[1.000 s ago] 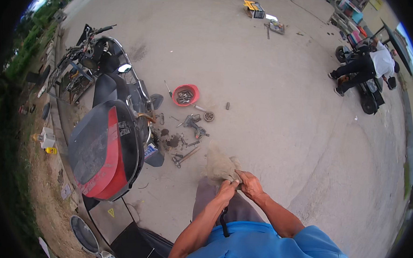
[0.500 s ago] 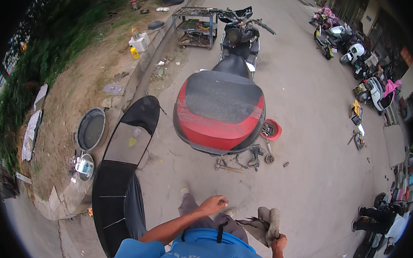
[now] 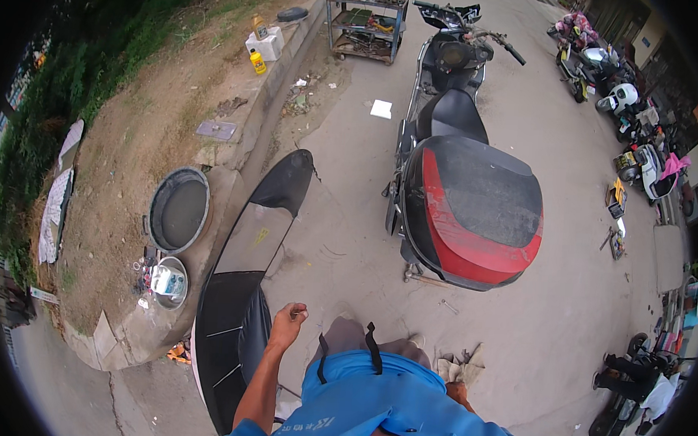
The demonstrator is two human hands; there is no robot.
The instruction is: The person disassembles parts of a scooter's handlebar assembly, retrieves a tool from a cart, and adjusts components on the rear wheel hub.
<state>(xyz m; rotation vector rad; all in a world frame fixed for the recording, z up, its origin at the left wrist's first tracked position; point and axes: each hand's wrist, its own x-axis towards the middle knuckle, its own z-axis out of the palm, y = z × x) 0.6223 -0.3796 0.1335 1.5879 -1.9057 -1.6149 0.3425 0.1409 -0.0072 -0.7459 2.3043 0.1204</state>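
My left hand [image 3: 288, 324] is closed, held beside the long black padded motorcycle seat [image 3: 222, 298] that lies on its side at the left; whether its fingers hold anything small I cannot make out. My right hand [image 3: 457, 393] is low at my right side, partly hidden by my blue top. It grips limp, grey-beige, dirty work gloves [image 3: 461, 367]. Ahead to the right stands a motorcycle [image 3: 450, 72] with a red and black top box [image 3: 475, 213] at its rear.
A tool trolley [image 3: 367, 25] stands beyond. On the left bank are a dark tub [image 3: 180, 209], a metal basin [image 3: 170, 281] and a yellow bottle [image 3: 258, 62]. A wrench [image 3: 448, 306] lies on the ground. Scooters [image 3: 608, 97] and a person [image 3: 632, 387] are at the right.
My view has turned left and I have moved, so the motorcycle now sits further right. My left hand has moved left toward the seat. The gloves remain in my right hand.
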